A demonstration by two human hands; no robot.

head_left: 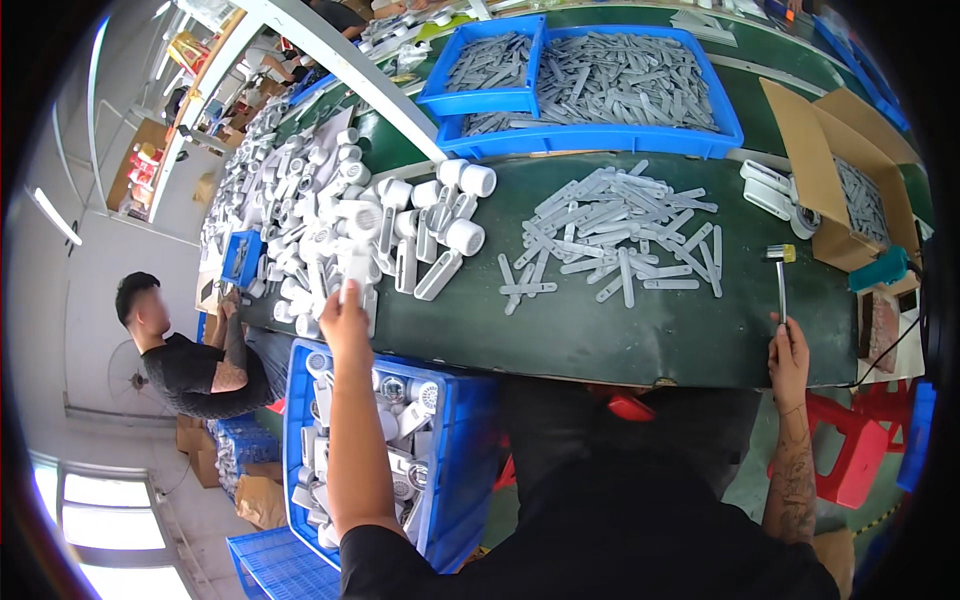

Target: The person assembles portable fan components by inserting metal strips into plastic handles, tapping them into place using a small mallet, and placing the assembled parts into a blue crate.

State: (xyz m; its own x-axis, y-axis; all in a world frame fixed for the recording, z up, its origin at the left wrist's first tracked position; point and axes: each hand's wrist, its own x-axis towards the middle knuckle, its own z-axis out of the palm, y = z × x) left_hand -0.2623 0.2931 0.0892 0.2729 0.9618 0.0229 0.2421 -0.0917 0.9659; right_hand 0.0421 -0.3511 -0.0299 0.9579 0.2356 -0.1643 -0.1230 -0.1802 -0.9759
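Note:
My left hand (345,322) reaches over the table's left part, its fingers closed on the end of a white plastic fan-like housing (356,264). Around it lies a big heap of similar white housings (325,215) with round heads and straight handles. At the table's right front, my right hand (788,352) grips the thin handle of a small hammer (782,285) with a yellowish head, held upright. Between my hands, nearer the table's middle, a loose pile of grey, narrow plastic strips (620,230) is spread out.
Blue trays (590,140) of grey strips stand at the back. A cardboard box (835,170) with more strips and a white housing (768,190) are on the right. Below my left arm stands a blue crate (462,450) of white housings. Another person (205,350) works at far left.

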